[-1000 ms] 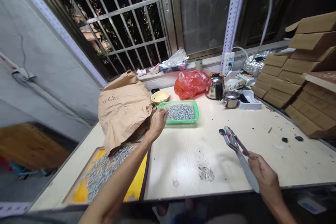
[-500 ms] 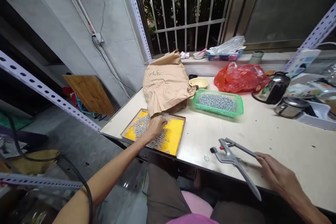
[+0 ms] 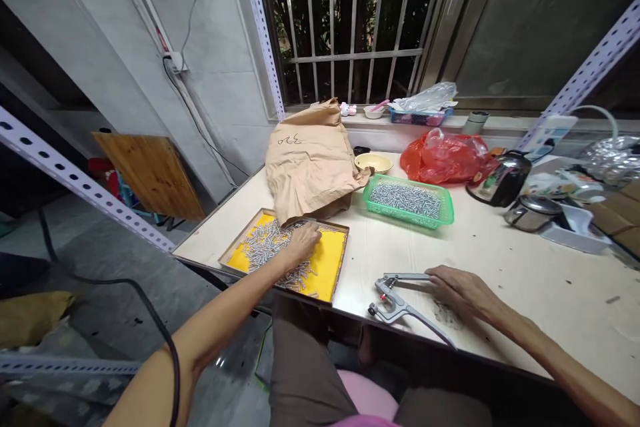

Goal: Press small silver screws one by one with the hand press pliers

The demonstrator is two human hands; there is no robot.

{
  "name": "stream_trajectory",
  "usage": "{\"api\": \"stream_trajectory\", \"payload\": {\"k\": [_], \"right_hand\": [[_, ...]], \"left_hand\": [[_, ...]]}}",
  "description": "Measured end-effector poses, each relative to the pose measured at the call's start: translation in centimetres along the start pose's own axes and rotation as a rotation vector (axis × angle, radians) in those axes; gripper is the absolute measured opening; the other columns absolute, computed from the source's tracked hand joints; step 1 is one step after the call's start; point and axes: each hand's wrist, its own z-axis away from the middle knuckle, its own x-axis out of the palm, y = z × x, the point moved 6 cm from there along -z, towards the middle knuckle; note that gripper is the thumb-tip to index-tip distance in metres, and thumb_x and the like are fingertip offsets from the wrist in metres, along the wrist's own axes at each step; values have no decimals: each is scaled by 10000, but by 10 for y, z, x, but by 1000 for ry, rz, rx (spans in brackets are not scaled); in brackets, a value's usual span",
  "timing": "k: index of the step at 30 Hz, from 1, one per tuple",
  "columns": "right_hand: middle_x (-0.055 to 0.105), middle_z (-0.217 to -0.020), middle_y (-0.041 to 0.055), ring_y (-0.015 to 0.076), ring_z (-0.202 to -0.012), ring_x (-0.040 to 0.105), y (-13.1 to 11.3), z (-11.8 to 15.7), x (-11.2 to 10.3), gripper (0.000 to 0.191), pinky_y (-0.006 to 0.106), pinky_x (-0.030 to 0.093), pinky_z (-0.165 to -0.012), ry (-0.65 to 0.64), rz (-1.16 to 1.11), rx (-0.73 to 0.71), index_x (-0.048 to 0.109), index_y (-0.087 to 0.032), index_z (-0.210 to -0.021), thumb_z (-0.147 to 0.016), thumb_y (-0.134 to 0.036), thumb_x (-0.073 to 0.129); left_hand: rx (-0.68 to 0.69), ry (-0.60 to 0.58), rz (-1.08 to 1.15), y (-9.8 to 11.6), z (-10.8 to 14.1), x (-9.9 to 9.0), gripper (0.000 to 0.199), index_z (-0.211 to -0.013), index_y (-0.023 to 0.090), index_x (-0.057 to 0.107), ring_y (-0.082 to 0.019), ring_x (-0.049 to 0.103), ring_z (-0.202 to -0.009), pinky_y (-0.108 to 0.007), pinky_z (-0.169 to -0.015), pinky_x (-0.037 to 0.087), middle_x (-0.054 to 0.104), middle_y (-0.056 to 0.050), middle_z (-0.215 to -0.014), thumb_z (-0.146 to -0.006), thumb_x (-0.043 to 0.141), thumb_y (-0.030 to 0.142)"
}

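My left hand (image 3: 301, 244) is over a shallow tray (image 3: 341, 267) with a yellow bottom, among many small metal pins (image 3: 265, 245). Its fingers are curled together, and whatever they pinch is hidden. A pair of grey locking pliers (image 3: 400, 307) with a red button rests at the table's front edge, one handle pointing over the edge. My right hand (image 3: 463, 288) lies nearly flat beside the pliers, fingers stretched out, fingertips touching the end of the upper handle. Behind the tray slumps a brown paper sack (image 3: 310, 163), its mouth hanging over the tray's back rim.
A green basket (image 3: 410, 215) full of similar pins stands behind the pliers. Near it are a yellow bowl (image 3: 374, 162), a red plastic bag (image 3: 443, 159), a kettle (image 3: 503, 179) and a steel pot (image 3: 533, 213). A barred window (image 3: 355, 20) rises behind the table (image 3: 500, 253).
My right hand has lowered the pliers onto the table, moving left, and its fingers have flattened. My left hand stays in the tray. The view has shifted slightly.
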Motion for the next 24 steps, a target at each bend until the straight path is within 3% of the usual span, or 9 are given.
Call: {"api": "stream_trajectory", "payload": {"k": [7,9,11,14,17,20,24], "right_hand": [[660,-862,53,193,-790,596,-7,-40,-17,419,329,461,-706,-69,-13,-148,656,-245,-963,-935,-494,320],[646,-885,57,183,-800,581,-8,-49,-19,420,314,433,-702,-92,46,-215,646,-237,-1003,-959,-459,292],[629,-862,52,171,-778,558,-6,-57,-20,412,295,398,-677,-93,123,-244,643,-236,-1021,-968,-445,292],[598,-802,41,154,-719,505,-4,-66,-19,401,277,335,-629,-84,252,-261,646,-235,-1007,-977,-426,295],[594,-806,49,159,-726,476,-6,-70,-16,388,283,286,-614,-73,339,-290,638,-224,-1009,-990,-369,280],[606,-849,65,169,-757,469,-7,-70,-14,385,292,268,-617,-52,377,-292,626,-207,-1032,-996,-336,265],[610,-881,66,172,-773,463,-5,-66,-11,415,298,285,-646,-4,337,-272,617,-196,-1034,-999,-358,236]], "left_hand": [[21,-46,16,2,-6,-12,196,-807,120,641,-218,547,-916,-298,-747,407,601,-132,-945,-838,448,130],[0,7,144,15,-5,-20,177,-815,146,654,-204,552,-908,-280,-735,415,621,-107,-933,-838,482,180],[-74,16,425,36,0,-23,141,-824,174,661,-166,572,-793,-250,-665,430,643,-64,-856,-821,537,242],[-241,-194,949,84,17,-6,156,-822,165,652,-91,520,-520,-206,-482,398,628,-13,-701,-781,603,307],[-395,-387,1236,127,37,16,194,-775,134,633,-48,450,-406,-178,-402,350,583,20,-594,-747,660,324],[-505,-459,1277,141,46,36,204,-729,121,613,-31,404,-339,-167,-361,306,526,51,-503,-740,684,312],[-559,-508,1239,139,46,49,248,-686,119,598,-25,396,-317,-164,-343,284,507,55,-470,-732,703,338]]}}
